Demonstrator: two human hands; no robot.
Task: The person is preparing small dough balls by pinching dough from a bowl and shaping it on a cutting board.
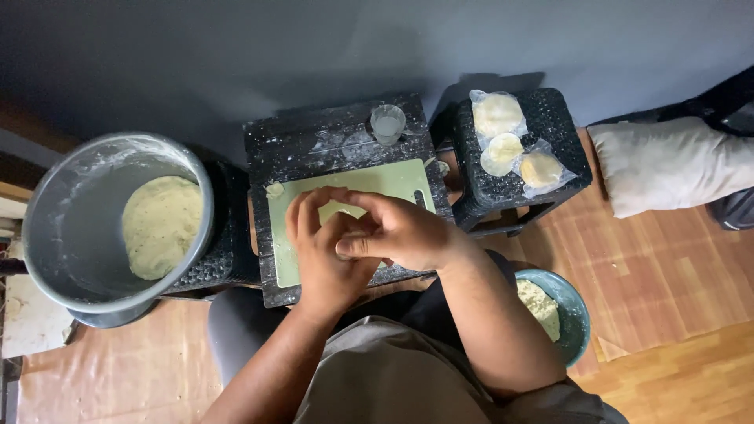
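Both hands meet over a pale green cutting board (393, 179) that lies on a black plastic stool (298, 141). My left hand (322, 255) cups a small piece of pale dough (339, 210), of which only a bit shows between the fingers. My right hand (397, 232) curls over it from the right, fingers pressing on the same piece. A tiny scrap of dough (275, 189) lies at the board's far left corner.
A large grey metal bowl (63, 235) with a mound of dough (161, 226) stands at left. A small glass (387, 123) sits behind the board. Three bagged dough discs (503, 133) rest on a second black stool. A teal bowl (577, 310) with dough sits by my right elbow.
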